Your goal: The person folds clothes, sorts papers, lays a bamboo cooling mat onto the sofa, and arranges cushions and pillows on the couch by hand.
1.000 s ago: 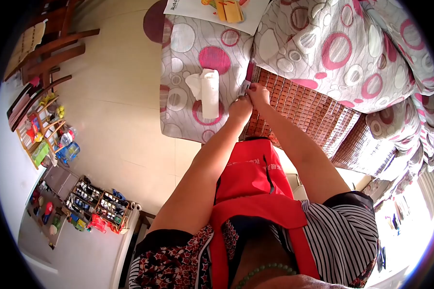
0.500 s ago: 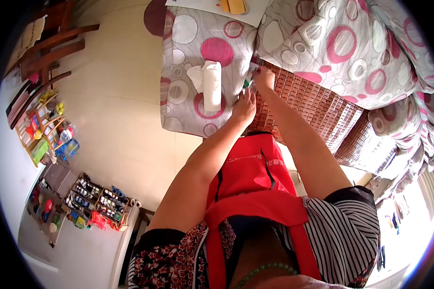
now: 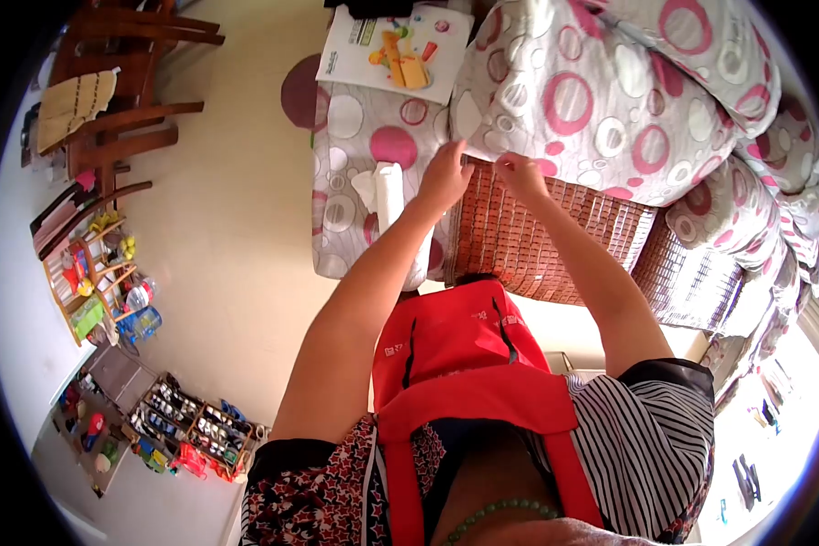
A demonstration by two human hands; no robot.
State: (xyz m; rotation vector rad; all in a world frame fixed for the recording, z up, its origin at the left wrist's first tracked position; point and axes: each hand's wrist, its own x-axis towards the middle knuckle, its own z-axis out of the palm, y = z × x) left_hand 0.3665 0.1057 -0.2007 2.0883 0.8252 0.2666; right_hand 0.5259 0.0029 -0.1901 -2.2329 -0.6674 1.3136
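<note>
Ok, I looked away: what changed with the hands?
The left hand moved forward along the grey patterned armrest; the right hand moved rightward, toward the pink-patterned fabric cover. The small green item no longer shows. The white cylindrical roll stayed on the armrest.

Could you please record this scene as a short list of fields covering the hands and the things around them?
Left hand: near the inner edge of the sofa armrest; grip unclear
Right hand: at the lower edge of the circle-patterned cushion; contact and grip unclear
Hand spacing: apart
Beneath right forearm: brown tiled seat mat
On armrest: white paper roll, partly hidden by left forearm
Far end of armrest: printed white item
Worn: red apron
Background, left: shoe rack
</note>
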